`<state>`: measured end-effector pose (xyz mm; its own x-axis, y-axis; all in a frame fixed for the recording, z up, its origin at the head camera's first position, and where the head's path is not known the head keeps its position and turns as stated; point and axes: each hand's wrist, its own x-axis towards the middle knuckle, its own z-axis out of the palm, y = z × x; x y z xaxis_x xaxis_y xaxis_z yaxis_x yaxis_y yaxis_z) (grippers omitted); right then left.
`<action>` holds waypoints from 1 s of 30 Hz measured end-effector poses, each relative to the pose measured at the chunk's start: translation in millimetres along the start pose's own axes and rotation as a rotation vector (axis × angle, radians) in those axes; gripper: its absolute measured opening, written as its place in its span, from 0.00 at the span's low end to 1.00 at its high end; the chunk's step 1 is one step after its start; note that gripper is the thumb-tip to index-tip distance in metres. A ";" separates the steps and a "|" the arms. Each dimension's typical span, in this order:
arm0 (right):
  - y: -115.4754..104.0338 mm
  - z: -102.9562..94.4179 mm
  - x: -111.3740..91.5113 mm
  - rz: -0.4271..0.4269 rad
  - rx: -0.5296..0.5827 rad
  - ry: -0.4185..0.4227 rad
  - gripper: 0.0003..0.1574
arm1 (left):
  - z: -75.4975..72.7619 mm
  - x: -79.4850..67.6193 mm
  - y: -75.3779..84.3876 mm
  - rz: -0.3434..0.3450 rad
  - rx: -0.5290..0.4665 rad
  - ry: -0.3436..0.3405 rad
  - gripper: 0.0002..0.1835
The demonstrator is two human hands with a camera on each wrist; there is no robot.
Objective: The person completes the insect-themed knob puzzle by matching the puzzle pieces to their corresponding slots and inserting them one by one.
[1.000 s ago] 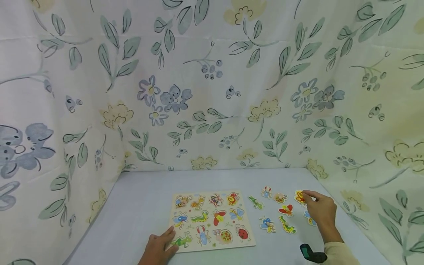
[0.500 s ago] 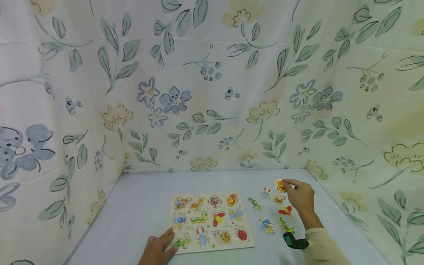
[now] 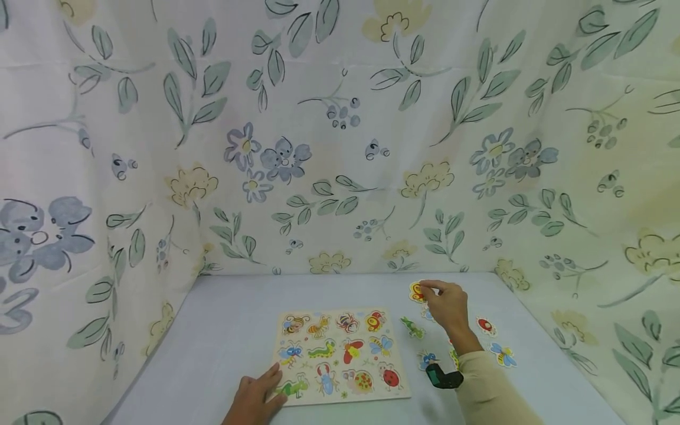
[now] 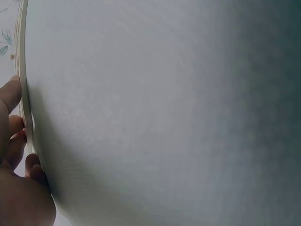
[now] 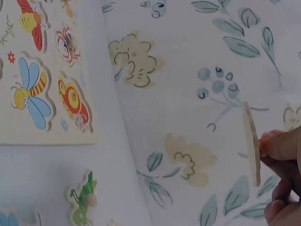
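Note:
My right hand (image 3: 446,304) pinches a yellow-and-red butterfly puzzle piece (image 3: 416,291) between thumb and fingertips, raised beyond the board's back right corner. In the right wrist view the piece (image 5: 252,146) shows edge-on. A wooden insect puzzle board (image 3: 334,365) lies flat at the middle. My left hand (image 3: 255,395) holds its front left corner, fingers at the left side and thumb at the front edge. In the left wrist view, bent fingers (image 4: 16,125) touch the board's edge. A loose grasshopper piece (image 3: 412,328) lies right of the board.
More loose pieces lie at the right: a mosquito (image 3: 428,359), a ladybug (image 3: 486,325) and a bee (image 3: 503,355). A beetle piece (image 3: 428,313) is partly covered by the right hand; the forearm hides others. A floral curtain (image 3: 329,195) encloses the white table (image 3: 234,319).
My right hand has carried the butterfly piece leftward from the far right of the loose pieces, uncovering the ladybug and bee pieces. The left hand has stayed at the board's corner.

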<state>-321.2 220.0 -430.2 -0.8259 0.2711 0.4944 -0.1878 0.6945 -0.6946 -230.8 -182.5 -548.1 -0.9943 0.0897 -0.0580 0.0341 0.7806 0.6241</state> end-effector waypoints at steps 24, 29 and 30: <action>-6.6 93.2 -2.9 -0.017 0.041 -0.201 0.05 | -3.4 0.3 3.3 -0.014 0.014 -0.017 0.31; 2.0 101.7 -7.0 0.018 0.036 -0.239 0.05 | 0.6 2.5 1.1 -0.030 0.008 -0.027 0.32; 3.2 102.7 -7.5 0.023 0.038 -0.249 0.05 | 0.4 2.6 0.9 -0.029 0.008 -0.030 0.32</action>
<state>-370.2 151.8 -489.8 -0.9347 0.1112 0.3375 -0.1830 0.6633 -0.7256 -233.4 -181.3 -548.1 -0.9914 0.0851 -0.0990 0.0062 0.7882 0.6154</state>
